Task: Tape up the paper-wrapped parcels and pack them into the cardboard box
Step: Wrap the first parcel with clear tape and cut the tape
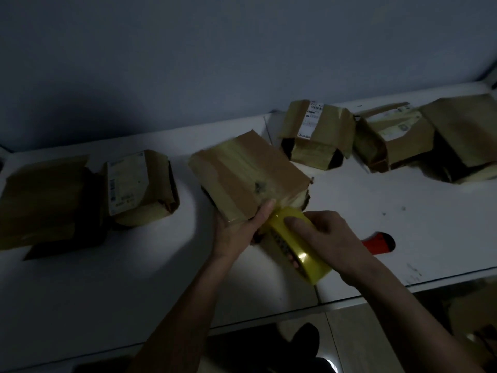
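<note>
Your left hand (236, 232) grips the near edge of a brown paper-wrapped parcel (247, 173) at centre, tilted on the white table (376, 216). Your right hand (333, 243) holds a yellow tape roll (295, 246) touching it. Four more parcels sit at nine, one and two o'clock.

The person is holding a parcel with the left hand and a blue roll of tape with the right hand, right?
Not quite. In the head view the roll of tape is yellow, not blue. The rest is right: the left hand holds the parcel and the right hand holds the roll.
</note>
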